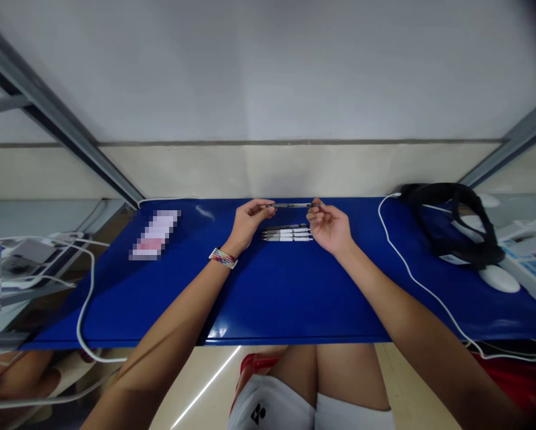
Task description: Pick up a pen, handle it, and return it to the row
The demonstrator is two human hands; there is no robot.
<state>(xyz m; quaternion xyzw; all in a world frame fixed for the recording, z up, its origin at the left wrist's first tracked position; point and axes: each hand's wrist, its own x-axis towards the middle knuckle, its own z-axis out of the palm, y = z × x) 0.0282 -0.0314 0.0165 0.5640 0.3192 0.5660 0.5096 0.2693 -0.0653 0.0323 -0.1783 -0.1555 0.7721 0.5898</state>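
Held level above the far part of the blue desk [268, 292] is a slim pen [293, 205], dark towards its ends and paler in the middle. My left hand [248, 222], with a colourful woven band at the wrist, pinches its left end. At the other end, the thumb and fingers of my right hand [331, 227] are closed on the pen. Just below it, several pens [288, 234] lie side by side, one dark and the others white with dark tips. My right fingers partly cover their right ends. Whether the held pen is whole or pulled apart, I cannot tell.
A pixelated pinkish object [156, 235] lies on the left of the desk. On the right are a black strapped headset [451, 227], a white rounded device [499, 279] and a white cable [406, 266]. Another cable [86, 310] hangs at the left edge. Metal posts [70, 131] frame the desk.
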